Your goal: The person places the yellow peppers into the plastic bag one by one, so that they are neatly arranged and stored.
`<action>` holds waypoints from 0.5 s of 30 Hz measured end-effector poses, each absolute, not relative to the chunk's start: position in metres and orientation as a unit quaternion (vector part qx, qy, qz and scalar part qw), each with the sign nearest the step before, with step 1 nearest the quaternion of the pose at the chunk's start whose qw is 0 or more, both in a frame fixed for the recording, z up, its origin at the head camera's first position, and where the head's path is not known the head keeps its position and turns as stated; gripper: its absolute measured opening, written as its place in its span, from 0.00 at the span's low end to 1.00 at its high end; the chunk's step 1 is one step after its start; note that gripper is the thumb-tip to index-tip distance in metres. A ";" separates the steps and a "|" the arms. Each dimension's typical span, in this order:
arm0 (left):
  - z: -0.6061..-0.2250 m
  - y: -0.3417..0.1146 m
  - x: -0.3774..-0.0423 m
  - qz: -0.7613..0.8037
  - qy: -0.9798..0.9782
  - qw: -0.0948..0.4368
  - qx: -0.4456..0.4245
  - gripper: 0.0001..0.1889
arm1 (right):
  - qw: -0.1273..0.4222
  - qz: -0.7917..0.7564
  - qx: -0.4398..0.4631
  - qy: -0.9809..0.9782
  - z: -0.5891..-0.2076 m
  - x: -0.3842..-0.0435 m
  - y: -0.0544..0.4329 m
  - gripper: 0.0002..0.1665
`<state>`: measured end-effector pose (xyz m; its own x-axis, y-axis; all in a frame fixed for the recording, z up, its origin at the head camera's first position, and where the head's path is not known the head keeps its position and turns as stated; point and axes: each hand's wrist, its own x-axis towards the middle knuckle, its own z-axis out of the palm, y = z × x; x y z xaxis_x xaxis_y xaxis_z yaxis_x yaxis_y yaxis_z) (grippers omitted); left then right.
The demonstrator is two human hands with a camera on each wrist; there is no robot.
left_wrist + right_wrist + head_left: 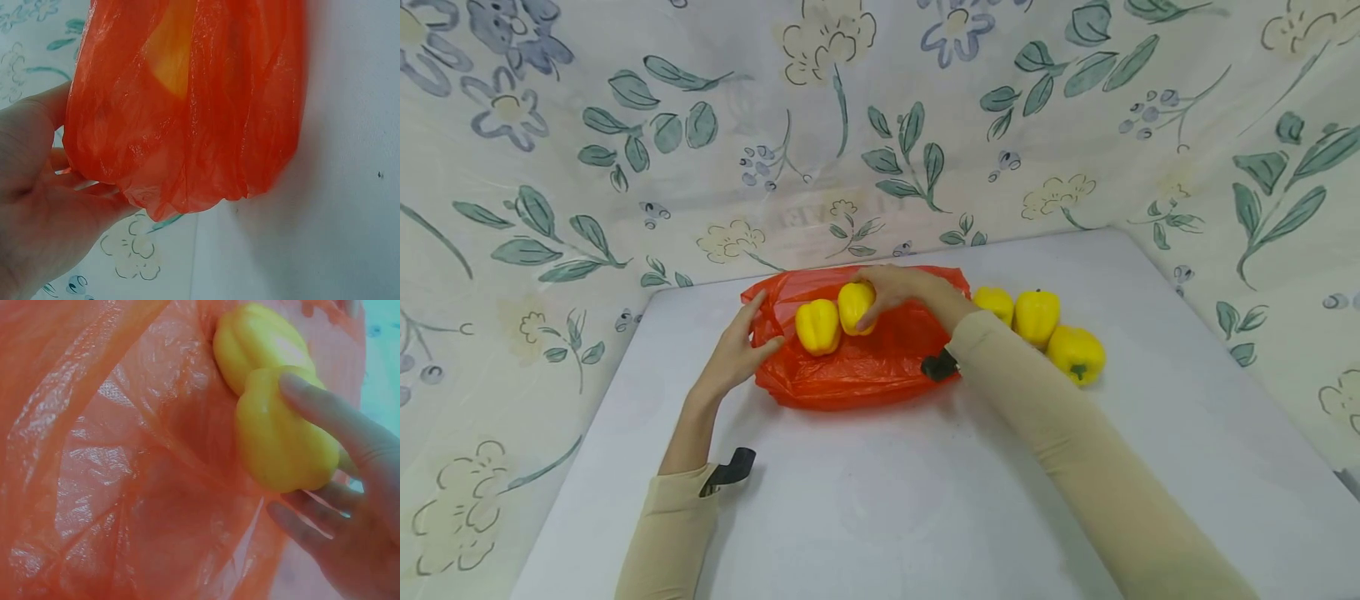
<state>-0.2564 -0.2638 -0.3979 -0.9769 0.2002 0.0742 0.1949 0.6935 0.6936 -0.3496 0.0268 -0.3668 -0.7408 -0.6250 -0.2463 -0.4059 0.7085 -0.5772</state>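
Observation:
A red plastic bag [865, 379] lies spread wide at the far middle of the table. Inside it rests a yellow bell pepper [817, 327]. My right hand [895, 289] grips a second yellow bell pepper [854, 307] over the bag, thumb on the near side; in the right wrist view this held pepper [284, 434] overlaps the other pepper [259, 340]. At the bag's left edge is my left hand [737, 350], thumb and fingers spread apart. The left wrist view has its fingers against the outside of the bag [187, 137], partly hidden by the plastic.
To the right of the bag, partly behind my right forearm, sit more yellow bell peppers: one [992, 302] by the bag, one [1037, 317] beside it, one [1077, 354] nearer. Beneath everything is a white table [880, 517]. Floral cloth [865, 125] hangs behind it.

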 end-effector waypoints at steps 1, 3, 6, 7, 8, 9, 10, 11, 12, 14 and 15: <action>-0.398 -0.264 -0.256 0.376 0.920 0.004 0.108 0.44 | 0.219 -0.247 -0.286 0.900 -0.368 -0.350 0.027 0.48; -0.397 -0.264 -0.257 0.376 0.920 0.004 0.108 0.44 | 0.219 -0.237 -0.289 0.901 -0.369 -0.350 0.026 0.48; -0.397 -0.265 -0.257 0.374 0.921 0.006 0.111 0.44 | 0.218 -0.226 -0.293 0.903 -0.371 -0.349 0.025 0.48; -0.397 -0.265 -0.257 0.373 0.921 0.007 0.111 0.44 | 0.217 -0.222 -0.294 0.904 -0.371 -0.349 0.025 0.48; -0.397 -0.265 -0.257 0.373 0.921 0.007 0.112 0.44 | 0.215 -0.218 -0.296 0.905 -0.371 -0.348 0.024 0.48; -0.397 -0.265 -0.257 0.373 0.921 0.007 0.113 0.44 | 0.213 -0.215 -0.297 0.906 -0.372 -0.348 0.024 0.48; -0.397 -0.265 -0.257 0.373 0.921 0.007 0.114 0.44 | 0.212 -0.210 -0.297 0.907 -0.373 -0.348 0.023 0.48; -0.397 -0.265 -0.257 0.374 0.920 0.007 0.114 0.44 | 0.211 -0.208 -0.297 0.907 -0.374 -0.348 0.023 0.48; -0.397 -0.265 -0.257 0.375 0.920 0.007 0.114 0.44 | 0.212 -0.206 -0.297 0.908 -0.374 -0.348 0.022 0.48; -0.397 -0.265 -0.257 0.375 0.920 0.006 0.114 0.44 | 0.213 -0.203 -0.297 0.908 -0.376 -0.349 0.021 0.48; -0.397 -0.265 -0.257 0.375 0.920 0.006 0.114 0.44 | 0.215 -0.204 -0.294 0.909 -0.377 -0.349 0.021 0.48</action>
<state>-0.2566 -0.2647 -0.3971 -0.9737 0.2153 0.0742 0.2057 0.6920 0.6920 -0.3494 0.0209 -0.3768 -0.7345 -0.6226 -0.2702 -0.4471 0.7434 -0.4974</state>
